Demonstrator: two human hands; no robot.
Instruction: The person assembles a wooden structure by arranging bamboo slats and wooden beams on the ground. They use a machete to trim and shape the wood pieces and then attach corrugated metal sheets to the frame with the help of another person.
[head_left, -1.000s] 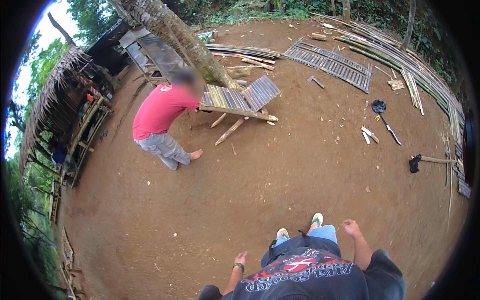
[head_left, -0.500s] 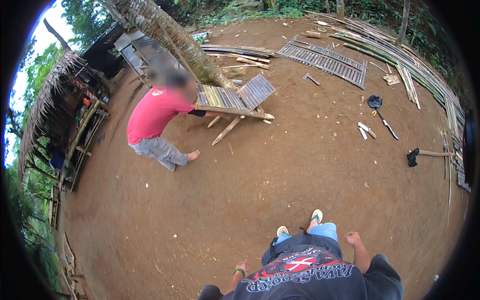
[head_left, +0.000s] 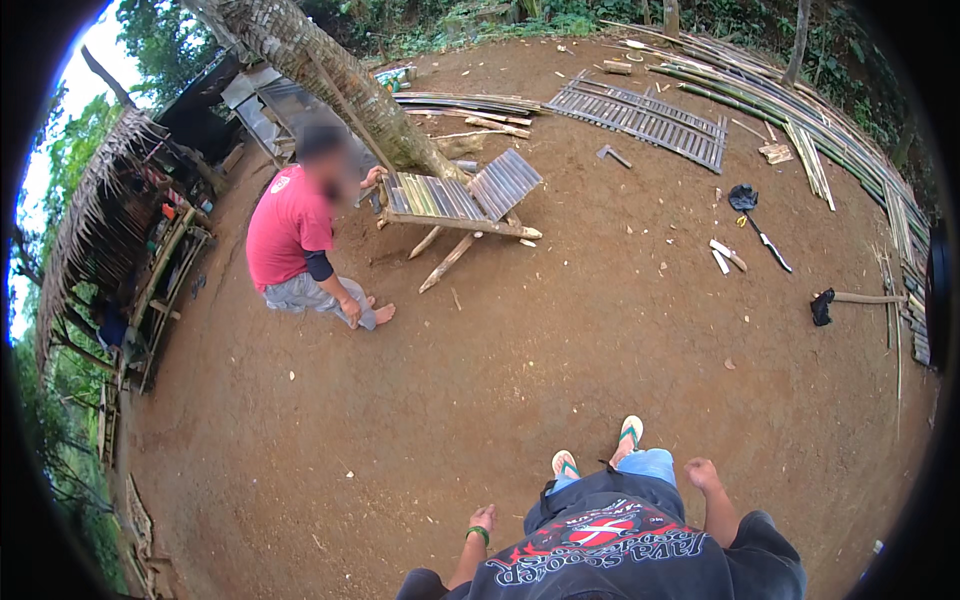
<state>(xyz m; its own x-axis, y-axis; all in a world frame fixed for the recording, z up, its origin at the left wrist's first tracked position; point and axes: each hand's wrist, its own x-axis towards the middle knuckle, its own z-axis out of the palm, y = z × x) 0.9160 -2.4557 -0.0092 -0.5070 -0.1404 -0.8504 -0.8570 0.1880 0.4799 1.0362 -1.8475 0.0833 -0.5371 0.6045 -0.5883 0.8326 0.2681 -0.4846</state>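
Observation:
My left hand (head_left: 484, 517), with a green band at the wrist, hangs beside my body over bare soil; its fingers look loosely curled and nothing shows in them. On the other side my right hand (head_left: 702, 473) is closed like a fist, apart from any object. Ahead to the left, a person in a red shirt (head_left: 288, 225) crouches by a reclining bamboo chair (head_left: 440, 198) with a slatted seat and tilted back on crossed wooden legs. One hand of that person touches the chair's far left corner; the other reaches down near the feet.
A leaning tree trunk (head_left: 350, 90) stands behind the chair. A slatted bamboo panel (head_left: 640, 120), a hatchet (head_left: 613, 156), a long blade (head_left: 775, 250) and a long-handled tool (head_left: 850, 298) lie on the ground. Bamboo poles (head_left: 770, 110) line the right; a thatched hut (head_left: 110, 190) stands left.
The person in red has drawn back from under the chair, lowered into a crouch and put one hand on its far corner. My hands have hardly moved.

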